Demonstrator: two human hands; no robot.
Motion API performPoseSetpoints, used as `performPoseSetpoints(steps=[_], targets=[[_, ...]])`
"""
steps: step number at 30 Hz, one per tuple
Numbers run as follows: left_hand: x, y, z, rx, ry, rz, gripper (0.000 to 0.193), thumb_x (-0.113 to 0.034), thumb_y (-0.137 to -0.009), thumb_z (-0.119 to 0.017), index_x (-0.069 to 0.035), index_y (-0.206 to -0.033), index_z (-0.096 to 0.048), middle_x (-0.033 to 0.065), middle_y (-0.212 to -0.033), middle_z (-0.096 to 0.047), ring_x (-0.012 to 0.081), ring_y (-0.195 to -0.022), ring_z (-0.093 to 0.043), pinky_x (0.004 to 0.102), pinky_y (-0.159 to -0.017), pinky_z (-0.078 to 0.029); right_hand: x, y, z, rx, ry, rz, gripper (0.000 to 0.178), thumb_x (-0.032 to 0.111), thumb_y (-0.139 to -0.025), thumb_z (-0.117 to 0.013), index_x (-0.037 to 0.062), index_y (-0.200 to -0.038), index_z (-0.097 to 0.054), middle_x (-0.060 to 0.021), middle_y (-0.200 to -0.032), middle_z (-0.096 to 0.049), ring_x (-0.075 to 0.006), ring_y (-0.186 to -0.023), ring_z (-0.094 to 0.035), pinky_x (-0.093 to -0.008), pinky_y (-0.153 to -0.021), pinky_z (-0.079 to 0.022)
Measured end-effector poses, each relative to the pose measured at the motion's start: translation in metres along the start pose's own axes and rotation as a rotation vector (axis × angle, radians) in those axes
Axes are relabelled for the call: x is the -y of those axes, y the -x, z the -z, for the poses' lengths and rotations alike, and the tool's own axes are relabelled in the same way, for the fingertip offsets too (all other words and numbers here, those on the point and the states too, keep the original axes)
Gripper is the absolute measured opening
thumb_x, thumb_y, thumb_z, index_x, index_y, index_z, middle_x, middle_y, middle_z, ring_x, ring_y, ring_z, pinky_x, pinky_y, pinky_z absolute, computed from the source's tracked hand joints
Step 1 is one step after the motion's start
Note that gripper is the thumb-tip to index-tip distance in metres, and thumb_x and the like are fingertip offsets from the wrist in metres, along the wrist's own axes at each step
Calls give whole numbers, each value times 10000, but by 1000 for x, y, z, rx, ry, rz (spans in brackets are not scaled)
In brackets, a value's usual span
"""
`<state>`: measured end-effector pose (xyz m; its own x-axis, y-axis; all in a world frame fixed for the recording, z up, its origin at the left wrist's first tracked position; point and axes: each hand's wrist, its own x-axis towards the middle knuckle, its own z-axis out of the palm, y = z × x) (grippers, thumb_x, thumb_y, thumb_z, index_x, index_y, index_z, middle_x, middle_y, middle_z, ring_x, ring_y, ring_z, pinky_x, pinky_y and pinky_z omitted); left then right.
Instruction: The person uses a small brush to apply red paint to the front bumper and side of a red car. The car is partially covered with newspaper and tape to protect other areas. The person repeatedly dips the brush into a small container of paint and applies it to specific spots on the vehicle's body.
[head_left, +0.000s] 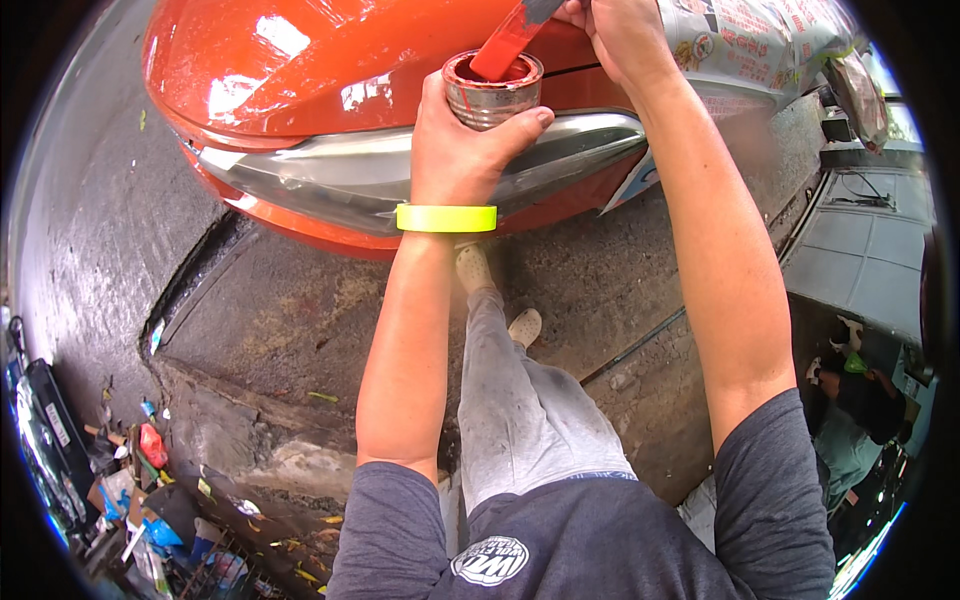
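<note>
My left hand (462,150) is wrapped around a small metal can (494,108), with its thumb across the near side. Red paint coats the rim and inside of the can. A flat spatula (508,45), grey above and coated red below, slants into the opening. My right hand (622,38) is closed at the upper end of the spatula, partly cut off by the top edge. Just beyond and beneath the can is the glossy orange-red body of a car (330,60), with a long clear headlight (350,165).
Printed sheeting (740,45) covers the car's right part. A drain slot (205,265) cuts the wet concrete at left. Mixed rubbish (150,500) lies at lower left. A pale vehicle (855,250) stands at right, with another person (865,410) near it.
</note>
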<state>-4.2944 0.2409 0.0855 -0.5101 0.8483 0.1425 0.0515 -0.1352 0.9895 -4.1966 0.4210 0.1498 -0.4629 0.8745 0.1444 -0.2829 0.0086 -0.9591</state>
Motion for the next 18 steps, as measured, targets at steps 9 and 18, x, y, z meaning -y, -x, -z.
performPoseSetpoints(steps=[9,18], targets=[[-3,2,0,17,25,15,788,-221,-759,-961,0,-1378,-526,121,-1218,-709,190,-1068,-716,335,-938,-594,0,0,2,-2,32,5,205,272,-1124,-536,116,-1150,-667,41,-917,-705,-26,-653,-593,-163,-543,-454],[-2,3,-2,-1,21,19,785,-230,-760,-966,6,-1371,-533,115,-1211,-708,179,-1063,-704,331,-941,-585,-2,-1,4,21,10,7,205,267,-1122,-537,114,-1140,-672,36,-916,-706,-32,-657,-592,-166,-539,-449]])
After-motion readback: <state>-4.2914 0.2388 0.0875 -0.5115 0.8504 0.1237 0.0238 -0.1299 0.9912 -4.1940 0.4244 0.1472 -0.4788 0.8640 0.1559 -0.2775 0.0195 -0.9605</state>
